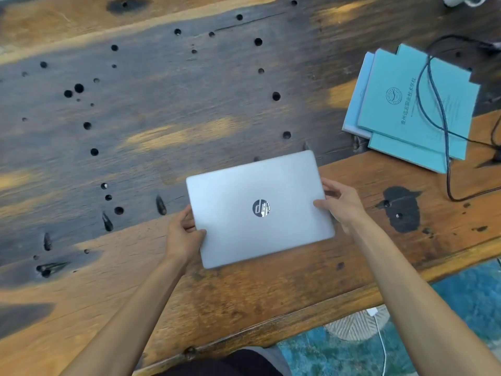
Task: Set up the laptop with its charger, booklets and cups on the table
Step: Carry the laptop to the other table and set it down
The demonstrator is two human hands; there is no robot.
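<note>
A closed silver laptop [260,208] with a round logo on its lid sits near the front of the wooden table [162,131], turned slightly. My left hand [183,234] grips its left edge and my right hand [340,203] grips its right edge. At the right, a loose stack of teal booklets [409,104] lies on the table, with the black charger cable [436,104] looping across them. White cups [465,0] show partly at the top right corner.
The tabletop is rough wood with many dark holes and knots. Its front edge runs diagonally below my arms. Beyond that edge lie a blue floor [461,308], a pale woven object [357,325] and a white cable [382,346].
</note>
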